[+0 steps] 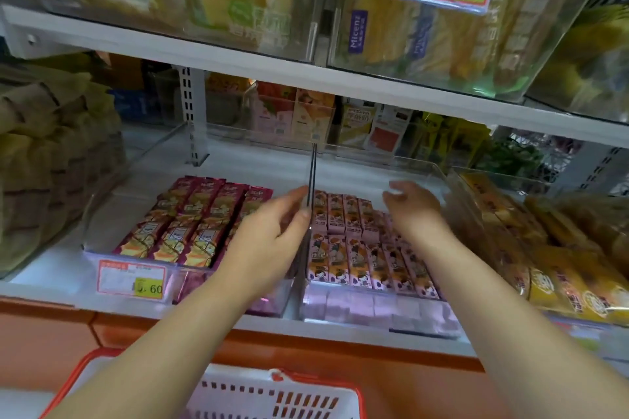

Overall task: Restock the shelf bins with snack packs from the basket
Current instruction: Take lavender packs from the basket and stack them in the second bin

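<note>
We record pink snack packs (360, 248) lying in the right bin (357, 177) and maroon packs (190, 218) in the left bin (109, 221), the right hand (413, 211) loosely spread and empty above the pink rows, the left hand (272, 231) relaxed and empty beside the divider (312, 173), and the basket (272, 395) below the shelf.

Left hand (272, 226) hovers over maroon snack packs (197, 214), beside the clear bin wall (312, 167). Right hand (415, 211), fingers loose, above pink packs (360, 250) (basket (85, 371) below).

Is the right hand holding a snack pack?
No, the right hand hovers open above the pink packs, its fingers spread and nothing between them.
</note>
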